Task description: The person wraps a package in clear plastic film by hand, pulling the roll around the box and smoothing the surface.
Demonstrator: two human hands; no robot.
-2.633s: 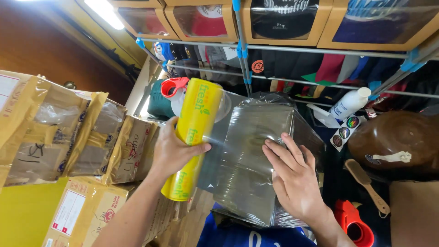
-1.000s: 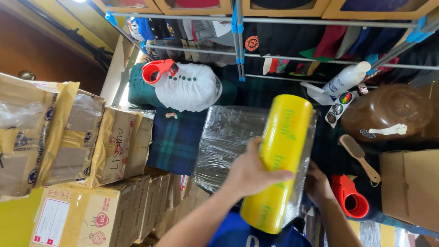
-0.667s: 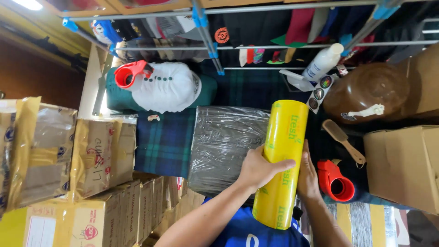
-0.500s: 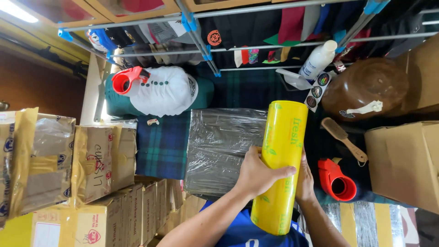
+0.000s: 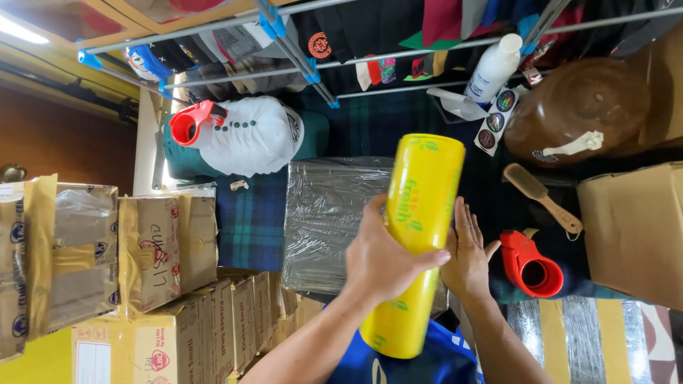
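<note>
My left hand (image 5: 380, 259) grips a yellow roll of cling film (image 5: 421, 206) around its middle, holding it upright at the right edge of a box wrapped in clear film (image 5: 327, 220). My right hand (image 5: 469, 256) is flat with fingers straight, resting against the far side of the roll, partly hidden behind it. The wrapped box lies on dark green plaid cloth (image 5: 245, 224). Film appears stretched from the roll over the box, but I cannot make out its edge.
Taped cardboard boxes (image 5: 149, 249) are stacked on the left. A red tape dispenser (image 5: 530, 264), a wooden brush (image 5: 541, 193) and a brown carton (image 5: 633, 227) lie on the right. A white cap (image 5: 249, 135), a white bottle (image 5: 494, 67) and a metal rack (image 5: 299, 53) are beyond.
The roll has travelled from the left side of the wrapped box across to its right edge. My right hand left the box top and now lies beside the roll.
</note>
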